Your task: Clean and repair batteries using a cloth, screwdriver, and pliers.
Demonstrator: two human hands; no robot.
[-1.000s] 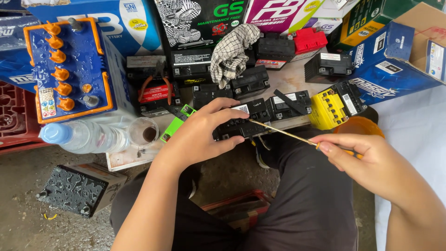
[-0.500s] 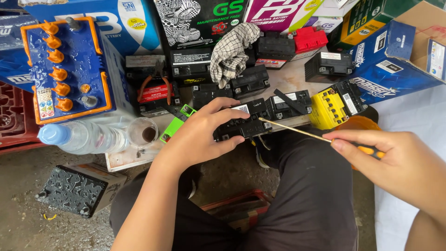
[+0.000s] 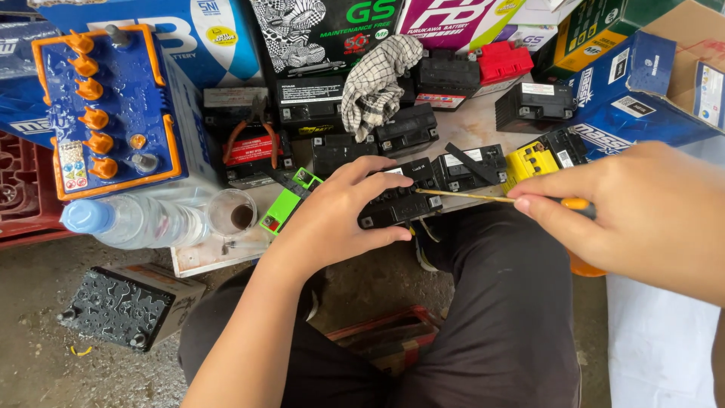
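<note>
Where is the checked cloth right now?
In the head view, the checked cloth lies at upper centre, draped over the black batteries behind the left hand, just below the row of printed boxes.

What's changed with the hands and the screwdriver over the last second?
The right hand drew back rightward along the thin orange-handled screwdriver, now gripping its handle. The left hand stays clamped on the small black battery, the tip still at its top.

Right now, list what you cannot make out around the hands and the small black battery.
- Head view: the top of the small black battery is largely covered by the left hand.
- The screwdriver tip's contact point on the battery is too small to tell.
- Its orange handle is mostly wrapped by the right hand.
- The right forearm is cut off by the frame edge.
</note>
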